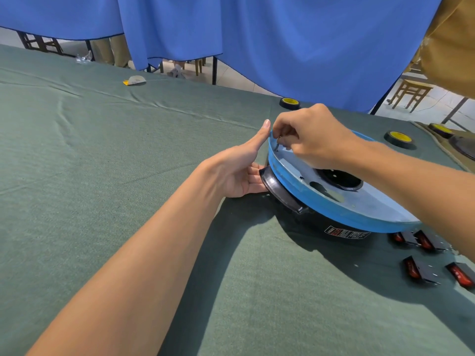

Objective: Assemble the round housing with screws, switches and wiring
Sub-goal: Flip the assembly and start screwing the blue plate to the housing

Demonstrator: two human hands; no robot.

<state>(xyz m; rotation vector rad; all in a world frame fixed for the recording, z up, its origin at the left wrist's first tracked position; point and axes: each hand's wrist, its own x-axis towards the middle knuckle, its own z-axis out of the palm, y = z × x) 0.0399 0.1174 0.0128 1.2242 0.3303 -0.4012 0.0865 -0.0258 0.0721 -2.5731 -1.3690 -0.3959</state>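
nearest the lens, the left forearm is stretched over the green cloth (128,150). the left hand (239,170) is held flat-fingered and braced against the round housing (334,214), beside its black handle (280,191). a thin screw (277,145) is pinched upright by the right hand (311,140) just inside the blue rim. if tilted, it could be cross-threaded or dropped. within the shallow housing only a dark round opening (339,179) and cut-outs are seen. red switches (424,271) are laid alongside.
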